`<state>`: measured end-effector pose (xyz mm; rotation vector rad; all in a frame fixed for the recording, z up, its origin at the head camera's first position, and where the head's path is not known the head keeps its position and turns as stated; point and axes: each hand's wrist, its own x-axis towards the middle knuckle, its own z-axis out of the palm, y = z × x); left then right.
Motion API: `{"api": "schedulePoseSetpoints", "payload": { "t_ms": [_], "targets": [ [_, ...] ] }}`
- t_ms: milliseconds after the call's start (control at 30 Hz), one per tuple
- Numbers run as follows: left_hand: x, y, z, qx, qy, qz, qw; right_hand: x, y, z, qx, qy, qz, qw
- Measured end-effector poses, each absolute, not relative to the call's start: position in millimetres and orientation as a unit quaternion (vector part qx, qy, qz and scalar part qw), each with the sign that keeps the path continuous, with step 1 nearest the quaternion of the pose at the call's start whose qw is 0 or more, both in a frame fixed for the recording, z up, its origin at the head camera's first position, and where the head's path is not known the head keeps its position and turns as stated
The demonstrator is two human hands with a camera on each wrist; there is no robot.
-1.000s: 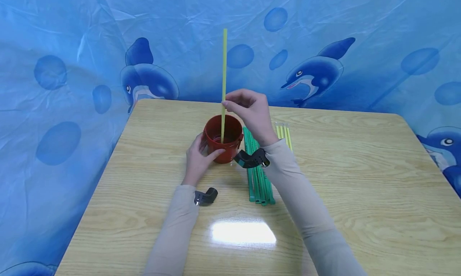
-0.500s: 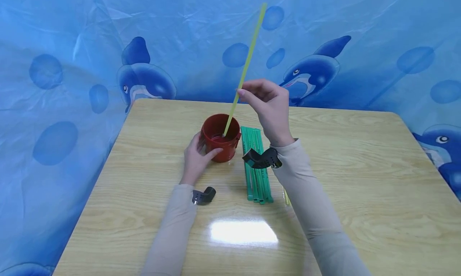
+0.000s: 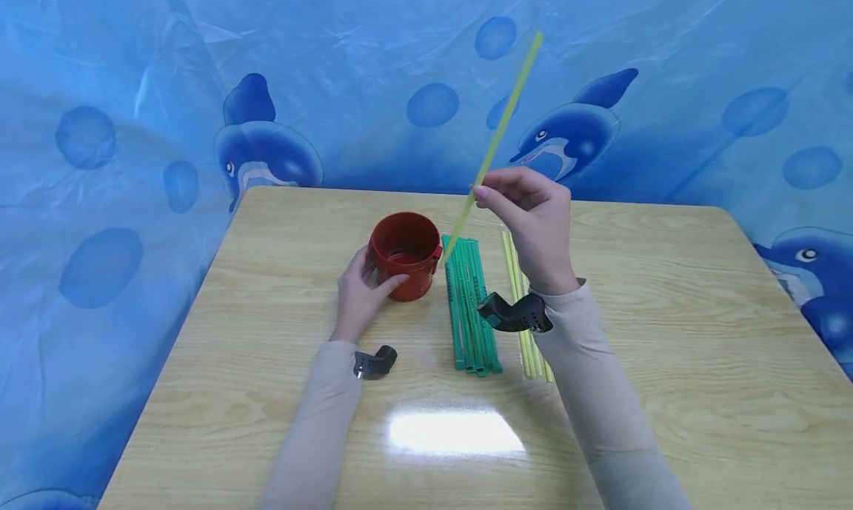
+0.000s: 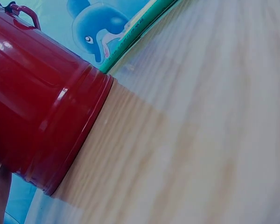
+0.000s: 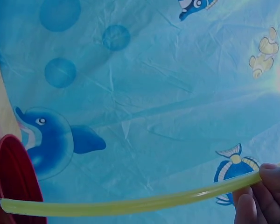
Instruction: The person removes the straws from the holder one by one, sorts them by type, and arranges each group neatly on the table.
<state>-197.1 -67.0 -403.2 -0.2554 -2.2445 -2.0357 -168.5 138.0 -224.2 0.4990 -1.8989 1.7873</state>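
The dolphin-print blue sheet (image 3: 133, 88) hangs behind and round the far and left edges of the wooden counter (image 3: 666, 347) in front of me. On the counter, nearer its far edge and left of the middle, stands the red pot (image 3: 405, 255), upright, with a small handle on its right rim. My left hand (image 3: 360, 292) wraps round the pot's near left side, thumb pressed across the front wall and fingers curled behind it. Just right of the pot lies a bundle of green straws (image 3: 469, 306), running from far to near, and beside that, toward the right edge, a few loose yellow straws (image 3: 523, 325) lie parallel to it, partly hidden under my right wrist. My right hand (image 3: 536, 225) is raised above the counter over those straws, pinching a single yellow straw (image 3: 496, 143) between thumb and fingertips partway along its length. That straw tilts up and to the right, with its top against the sheet; its lower end sits just outside the pot's right rim, above the far end of the green bundle. In the right wrist view it bows slightly, its tip close by the pot's rim.
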Motion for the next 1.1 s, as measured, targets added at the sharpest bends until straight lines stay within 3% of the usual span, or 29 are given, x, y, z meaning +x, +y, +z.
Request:
{"api": "schedulePoseSetpoints", "payload": {
  "t_ms": [700,1100],
  "targets": [
    [-198,-68,-406,-0.083,-0.743,-0.662,0.048,-125,225,-256,0.052,-0.728,0.656,0.192],
    [-198,-67,-406,-0.083,-0.746,-0.660,0.048,-112,266,-281,-0.006,-0.839,0.541,0.059]
  ]
}}
